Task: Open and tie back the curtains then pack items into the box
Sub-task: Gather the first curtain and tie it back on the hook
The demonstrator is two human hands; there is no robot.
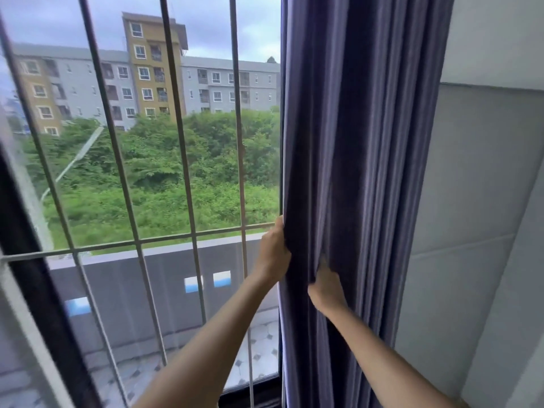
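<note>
A purple-blue curtain point(368, 128) hangs bunched in thick folds at the right side of the window. My left hand point(273, 248) grips the curtain's left edge, thumb up along the fabric. My right hand point(325, 285) is lower and further right, its fingers dug into a fold and holding it. Both arms reach up from the bottom of the view. No tie-back, box or items to pack are visible.
The window point(164, 160) has thin metal bars point(238, 142) and a dark frame point(44, 304) at left. Beyond it are a balcony wall, green bushes and apartment blocks. A pale padded wall panel point(471, 216) stands right of the curtain.
</note>
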